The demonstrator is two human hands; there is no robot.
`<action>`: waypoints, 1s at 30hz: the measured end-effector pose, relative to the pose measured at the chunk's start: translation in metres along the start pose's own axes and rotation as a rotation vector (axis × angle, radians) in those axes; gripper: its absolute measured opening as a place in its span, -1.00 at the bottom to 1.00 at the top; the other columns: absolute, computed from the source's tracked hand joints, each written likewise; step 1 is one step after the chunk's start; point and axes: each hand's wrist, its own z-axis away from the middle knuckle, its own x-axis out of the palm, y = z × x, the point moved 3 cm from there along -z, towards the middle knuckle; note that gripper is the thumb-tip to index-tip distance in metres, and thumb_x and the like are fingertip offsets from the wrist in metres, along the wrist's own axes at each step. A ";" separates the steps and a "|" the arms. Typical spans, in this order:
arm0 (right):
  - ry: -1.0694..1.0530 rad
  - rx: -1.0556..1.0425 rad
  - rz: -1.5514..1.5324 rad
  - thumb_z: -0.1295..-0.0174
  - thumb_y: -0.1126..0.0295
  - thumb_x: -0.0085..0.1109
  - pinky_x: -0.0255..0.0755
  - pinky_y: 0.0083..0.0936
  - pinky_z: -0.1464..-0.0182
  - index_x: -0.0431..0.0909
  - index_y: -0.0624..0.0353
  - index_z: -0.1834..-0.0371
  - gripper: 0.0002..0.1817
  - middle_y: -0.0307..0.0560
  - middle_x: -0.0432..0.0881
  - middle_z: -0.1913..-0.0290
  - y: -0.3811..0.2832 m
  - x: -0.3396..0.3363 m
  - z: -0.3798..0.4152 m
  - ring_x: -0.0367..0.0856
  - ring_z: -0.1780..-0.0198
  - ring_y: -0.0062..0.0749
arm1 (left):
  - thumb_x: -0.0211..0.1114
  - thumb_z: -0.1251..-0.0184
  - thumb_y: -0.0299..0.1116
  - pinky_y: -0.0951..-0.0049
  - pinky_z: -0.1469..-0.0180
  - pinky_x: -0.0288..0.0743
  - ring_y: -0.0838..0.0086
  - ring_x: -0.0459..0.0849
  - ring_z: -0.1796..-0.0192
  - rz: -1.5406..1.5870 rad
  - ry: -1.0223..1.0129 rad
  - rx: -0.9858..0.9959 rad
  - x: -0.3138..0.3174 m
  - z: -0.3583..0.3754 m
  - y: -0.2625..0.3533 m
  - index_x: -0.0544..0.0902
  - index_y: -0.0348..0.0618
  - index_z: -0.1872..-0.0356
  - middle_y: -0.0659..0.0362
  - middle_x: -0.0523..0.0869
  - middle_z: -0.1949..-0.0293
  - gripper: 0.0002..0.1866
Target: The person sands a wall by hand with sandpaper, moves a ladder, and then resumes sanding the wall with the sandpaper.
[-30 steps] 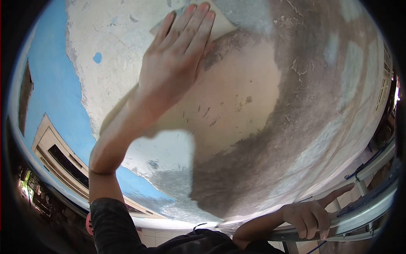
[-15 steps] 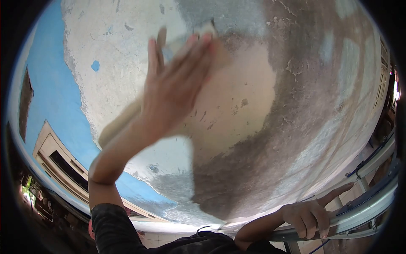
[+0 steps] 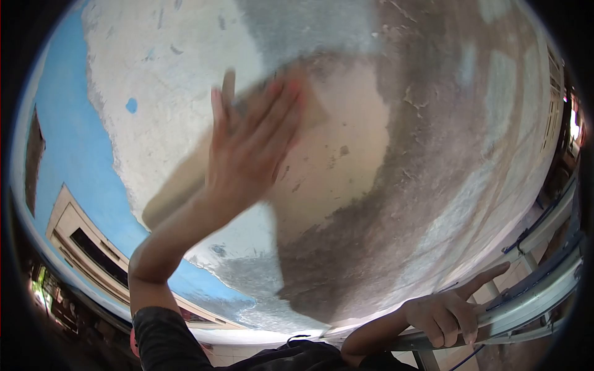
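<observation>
My left hand (image 3: pixel 250 142) lies against the patchy wall (image 3: pixel 346 185), back of the hand toward me, fingers stretched upward. Under its fingertips is a thin tan sheet (image 3: pixel 317 110), possibly sandpaper; motion blur hides its exact shape. The fingers press it to the wall, two of them standing apart on the left side. Low on the right, my right hand (image 3: pixel 442 318) rests on a curved metal rail (image 3: pixel 526 315). Its fingers bend over the rail while one digit points out to the right.
Blue paint (image 3: pixel 71 130) borders the bare pale plaster on the left. A cream-framed vent or window (image 3: pixel 93 238) sits at lower left. Rough, peeling grey plaster (image 3: pixel 427 123) covers the right part of the wall. Dark blue cord or tubing (image 3: pixel 513 247) runs near the rail.
My left hand has slid down the wall a little with the sheet under its fingers. The view has shifted slightly; my right hand stays on the rail.
</observation>
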 end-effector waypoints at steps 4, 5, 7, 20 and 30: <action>0.010 0.007 -0.047 -0.43 0.13 0.04 0.43 -0.60 0.67 -0.35 -0.61 -0.57 -0.16 0.13 0.57 0.28 -0.002 0.004 0.002 0.45 0.68 -0.56 | 0.19 -0.39 -0.12 -0.43 -0.42 -0.12 0.55 0.28 -0.47 -0.024 0.028 0.080 0.007 -0.008 0.004 0.48 0.03 -0.30 0.34 0.41 -0.41 -0.51; 0.005 0.015 -0.070 -0.43 0.12 0.03 0.43 -0.60 0.67 -0.35 -0.60 -0.57 -0.16 0.13 0.57 0.28 -0.001 0.003 0.001 0.45 0.68 -0.56 | 0.20 -0.38 -0.12 -0.44 -0.42 -0.11 0.55 0.29 -0.47 -0.030 0.052 0.101 0.006 -0.020 -0.001 0.49 0.03 -0.30 0.34 0.41 -0.41 -0.51; 0.015 -0.010 -0.051 -0.44 0.07 0.01 0.43 -0.60 0.67 -0.34 -0.60 -0.57 -0.18 0.15 0.58 0.27 -0.003 0.003 0.003 0.46 0.68 -0.56 | 0.20 -0.38 -0.11 -0.43 -0.41 -0.09 0.55 0.30 -0.46 -0.044 0.110 0.129 0.011 -0.056 0.000 0.49 0.02 -0.29 0.34 0.42 -0.40 -0.51; 0.012 0.049 -0.005 -0.41 0.19 0.07 0.40 -0.58 0.67 -0.41 -0.61 -0.56 -0.10 0.21 0.57 0.27 -0.006 0.001 0.006 0.48 0.66 -0.52 | 0.14 -0.44 -0.20 -0.45 -0.40 -0.18 0.48 0.29 -0.48 0.000 0.038 0.202 0.007 -0.052 -0.001 0.38 0.06 -0.41 0.30 0.37 -0.44 -0.47; 0.005 0.001 0.024 -0.44 0.22 0.00 0.41 -0.53 0.60 -0.46 -0.56 -0.57 -0.11 0.24 0.52 0.24 -0.004 0.005 0.002 0.43 0.65 -0.49 | 0.14 -0.41 -0.11 -0.39 -0.47 -0.19 0.55 0.32 -0.45 -0.086 -0.080 0.176 0.001 -0.017 -0.002 0.44 0.11 -0.36 0.39 0.46 -0.37 -0.49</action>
